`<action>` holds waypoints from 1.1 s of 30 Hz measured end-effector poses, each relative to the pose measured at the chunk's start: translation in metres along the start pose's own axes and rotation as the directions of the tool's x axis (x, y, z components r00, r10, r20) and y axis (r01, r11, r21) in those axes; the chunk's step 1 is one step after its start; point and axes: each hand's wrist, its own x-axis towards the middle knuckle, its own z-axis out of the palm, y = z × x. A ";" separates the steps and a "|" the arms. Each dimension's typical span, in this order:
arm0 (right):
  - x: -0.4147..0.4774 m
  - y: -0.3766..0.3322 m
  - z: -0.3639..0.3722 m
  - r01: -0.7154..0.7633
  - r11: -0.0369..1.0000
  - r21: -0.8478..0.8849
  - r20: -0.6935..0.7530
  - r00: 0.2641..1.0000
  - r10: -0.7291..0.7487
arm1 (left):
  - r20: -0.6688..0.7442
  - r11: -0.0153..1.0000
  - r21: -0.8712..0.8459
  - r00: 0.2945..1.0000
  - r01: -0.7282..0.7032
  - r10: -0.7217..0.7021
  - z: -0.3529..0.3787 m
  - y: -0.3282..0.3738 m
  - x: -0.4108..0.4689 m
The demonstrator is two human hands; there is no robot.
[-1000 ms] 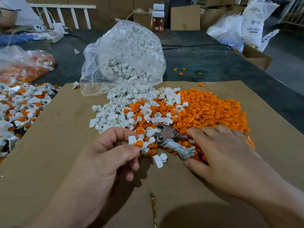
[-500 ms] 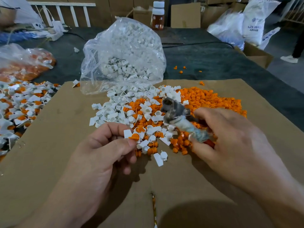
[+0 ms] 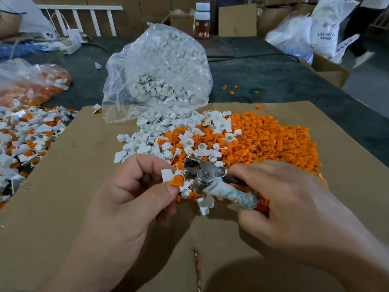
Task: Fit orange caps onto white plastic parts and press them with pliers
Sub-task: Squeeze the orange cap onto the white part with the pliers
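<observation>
My left hand pinches a white plastic part with an orange cap on it, between thumb and fingers. My right hand grips the pliers by their tape-wrapped handles; the metal jaws sit right against the capped part. Behind the hands lies a heap of loose orange caps mixed with loose white parts on a brown cardboard sheet.
An open clear bag of white parts stands behind the heap. Several capped parts are piled at the left, with a bag of orange pieces beyond. A bottle, boxes and sacks line the far edge of the dark table.
My right hand picked the pliers up from the heap and brought them down and left to the capped part in my left hand. The left hand rose slightly.
</observation>
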 end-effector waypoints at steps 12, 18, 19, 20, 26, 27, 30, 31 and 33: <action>-0.001 -0.001 0.001 0.037 0.998 -0.042 0.011 0.999 -0.037 | -0.049 0.999 0.037 0.999 -0.010 0.011 0.002 0.003 0.000; -0.001 0.001 0.003 0.047 0.998 -0.047 0.015 0.999 -0.046 | -0.076 0.999 0.041 0.997 0.004 -0.001 0.007 0.006 -0.002; -0.001 0.002 0.003 0.047 0.998 -0.045 0.013 0.999 -0.047 | -0.078 0.999 0.042 0.997 0.007 -0.004 0.007 0.006 -0.002; -0.002 0.002 0.003 0.048 0.998 -0.041 0.010 0.999 -0.047 | -0.078 0.999 0.043 0.997 0.010 -0.006 0.007 0.006 -0.002; -0.003 0.001 0.003 0.041 0.999 -0.024 -0.010 0.999 -0.041 | -0.080 0.998 0.055 0.997 0.016 -0.012 0.002 0.002 -0.004; -0.003 0.000 0.002 0.038 0.999 -0.019 -0.012 0.999 -0.038 | -0.086 0.998 0.060 0.996 0.013 -0.008 0.002 0.001 -0.004; -0.002 0.000 0.001 0.034 0.999 -0.011 -0.006 0.999 -0.034 | -0.103 0.997 0.072 0.995 0.016 -0.009 0.001 0.000 -0.003; -0.002 -0.001 0.000 0.035 0.999 -0.012 -0.003 0.999 -0.035 | -0.097 0.997 0.080 0.995 0.016 -0.009 0.001 0.001 -0.003; -0.001 -0.002 0.000 0.039 0.999 -0.018 -0.004 0.999 -0.039 | -0.089 0.994 0.107 0.996 0.013 -0.003 0.000 0.001 -0.004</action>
